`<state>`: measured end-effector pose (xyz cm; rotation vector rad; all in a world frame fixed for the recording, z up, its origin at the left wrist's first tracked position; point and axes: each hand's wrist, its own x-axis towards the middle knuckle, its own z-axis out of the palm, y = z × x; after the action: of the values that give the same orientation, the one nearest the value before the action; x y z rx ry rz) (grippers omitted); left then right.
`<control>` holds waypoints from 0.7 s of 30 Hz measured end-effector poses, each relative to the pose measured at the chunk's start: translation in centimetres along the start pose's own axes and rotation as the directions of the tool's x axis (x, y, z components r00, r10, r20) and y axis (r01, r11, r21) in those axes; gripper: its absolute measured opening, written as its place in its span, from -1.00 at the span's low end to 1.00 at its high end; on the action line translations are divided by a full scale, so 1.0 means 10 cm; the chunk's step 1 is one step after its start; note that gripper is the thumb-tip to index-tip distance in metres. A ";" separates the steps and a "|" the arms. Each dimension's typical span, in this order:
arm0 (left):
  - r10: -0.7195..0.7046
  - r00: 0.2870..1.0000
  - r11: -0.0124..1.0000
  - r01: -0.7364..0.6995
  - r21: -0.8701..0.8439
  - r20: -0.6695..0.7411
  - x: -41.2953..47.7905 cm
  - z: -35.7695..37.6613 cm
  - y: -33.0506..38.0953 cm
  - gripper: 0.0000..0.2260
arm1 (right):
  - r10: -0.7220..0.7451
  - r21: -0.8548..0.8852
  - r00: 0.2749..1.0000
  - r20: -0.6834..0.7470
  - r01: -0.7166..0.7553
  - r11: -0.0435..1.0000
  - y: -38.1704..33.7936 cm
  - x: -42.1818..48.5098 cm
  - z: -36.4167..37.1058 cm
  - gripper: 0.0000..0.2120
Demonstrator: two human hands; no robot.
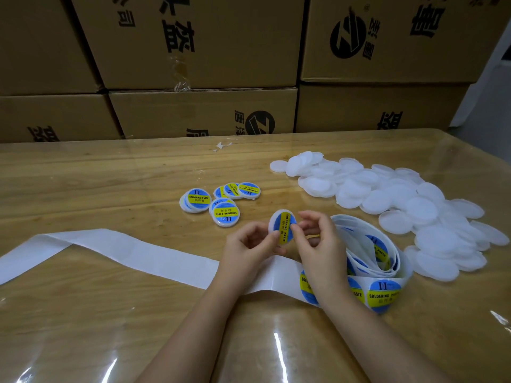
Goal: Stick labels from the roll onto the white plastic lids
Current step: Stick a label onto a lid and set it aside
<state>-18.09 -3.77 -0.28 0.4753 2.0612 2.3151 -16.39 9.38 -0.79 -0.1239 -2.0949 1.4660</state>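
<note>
Above the table's middle I hold a white lid [282, 227] tilted up on edge, with a blue and yellow label on its face. My left hand [250, 246] grips its left rim. My right hand [318, 246] touches the label with thumb and fingertips from the right. Beneath my right wrist lies the loose label roll [378, 268], with several blue and yellow labels showing. Its empty white backing strip [132, 254] trails off to the left. A heap of bare white lids [392, 200] lies at the right. Several labelled lids [221, 201] lie in a small group behind my hands.
The wooden table [96, 178] has a clear plastic cover. Stacked cardboard boxes [199, 78] stand along its far edge. A small scrap of paper [221, 146] lies near that edge.
</note>
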 end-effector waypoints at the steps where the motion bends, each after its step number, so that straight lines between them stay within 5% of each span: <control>1: -0.024 1.000 1.000 0.024 -0.008 0.003 0.00 -0.02 0.01 -0.94 | 0.003 -0.005 1.000 -0.002 -0.003 1.000 0.00 0.00 0.01 -0.81; 10: -0.153 0.985 0.966 0.166 -0.201 0.079 0.05 -0.12 0.04 -0.88 | -0.040 0.006 0.998 0.051 0.040 0.999 0.00 -0.01 0.01 -0.79; 21: -0.118 0.992 0.967 0.127 -0.220 0.054 0.07 -0.14 0.01 -0.81 | -0.053 0.026 0.986 0.157 0.050 0.998 -0.05 -0.05 0.04 -0.58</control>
<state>-19.07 -5.02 -0.17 0.3727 1.7313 2.4019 -16.08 8.65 -0.58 0.0564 -2.1882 1.5108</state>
